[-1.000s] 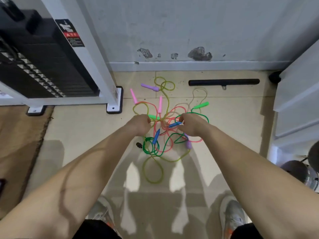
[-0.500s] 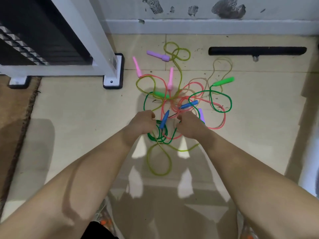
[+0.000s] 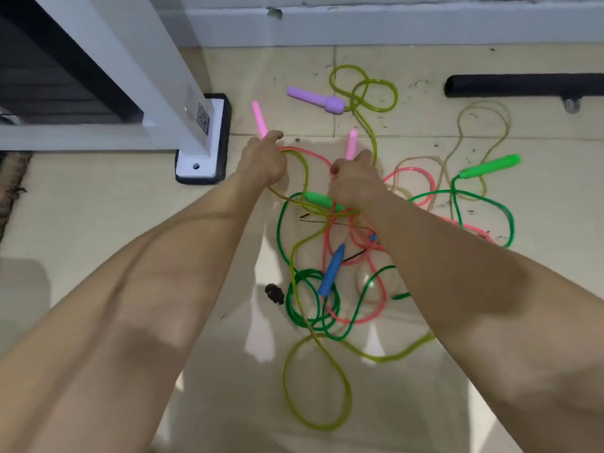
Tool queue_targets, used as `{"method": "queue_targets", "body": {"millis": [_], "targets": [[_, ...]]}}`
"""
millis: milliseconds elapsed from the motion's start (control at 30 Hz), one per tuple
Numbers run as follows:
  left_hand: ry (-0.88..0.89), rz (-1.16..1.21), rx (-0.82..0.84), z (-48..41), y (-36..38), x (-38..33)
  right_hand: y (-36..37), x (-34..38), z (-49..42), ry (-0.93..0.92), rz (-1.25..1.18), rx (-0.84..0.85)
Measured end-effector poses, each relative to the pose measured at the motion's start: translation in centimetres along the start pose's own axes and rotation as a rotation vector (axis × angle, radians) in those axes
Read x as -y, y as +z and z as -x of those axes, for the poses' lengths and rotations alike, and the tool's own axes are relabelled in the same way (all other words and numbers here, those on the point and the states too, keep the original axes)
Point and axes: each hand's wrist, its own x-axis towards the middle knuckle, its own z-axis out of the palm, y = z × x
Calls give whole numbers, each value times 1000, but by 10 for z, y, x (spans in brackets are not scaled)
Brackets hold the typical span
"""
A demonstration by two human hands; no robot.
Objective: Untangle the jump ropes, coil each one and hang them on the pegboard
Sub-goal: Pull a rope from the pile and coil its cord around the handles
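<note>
Several tangled jump ropes lie on the tiled floor. The pink rope [image 3: 376, 299] loops through a dark green rope [image 3: 310, 308] and a yellow-green rope [image 3: 313, 387]. My left hand [image 3: 264, 158] grips the base of the left pink handle [image 3: 259, 118]. The base of the right pink handle [image 3: 351, 143] is held by my right hand [image 3: 354, 179]. A purple handle [image 3: 315, 99] lies beyond them. Two green handles [image 3: 318, 199] [image 3: 490, 165] and a blue handle [image 3: 331, 270] sit in the tangle. A pale clear rope [image 3: 470, 125] loops at the right.
The white machine frame's foot [image 3: 202, 158] with a black base stands just left of my left hand. A black padded bar [image 3: 523, 85] lies at the back right by the wall's baseboard [image 3: 392, 24]. A small dark scrap [image 3: 274, 293] is on the floor. A rug edge [image 3: 9, 184] shows far left.
Both hands have moved from the middle of the tangle forward onto the two pink handles. The view has dropped closer to the floor.
</note>
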Motion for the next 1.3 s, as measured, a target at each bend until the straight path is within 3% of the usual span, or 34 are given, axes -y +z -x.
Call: {"method": "queue_targets", "body": {"millis": [100,200,333,500,633,767,900,1100,1300], "targets": [[-41,-142,71,-14,15,11,11,-9,-5,41,10,-54],[-52,-179,-62,-17,22,19,11,-16,-4,31,-83,-77],[12,162,-364,7,12,17,3,-24,14,-79,-372,-211],[-12,691,-425,74,-28,-13,-38,-11,70,13,-862,-239],[-40,939,-335,143,-66,-40,-96,10,131,-46,-1085,-153],[47,1053,-123,221,-121,-81,-156,39,208,-198,-1146,-86],[173,1110,126,303,-164,-118,-197,60,282,-273,-1084,-103],[265,951,339,396,-206,-144,-228,68,375,-350,-959,-162],[274,1086,388,450,-214,-148,-246,65,429,-294,-1113,-225]]}}
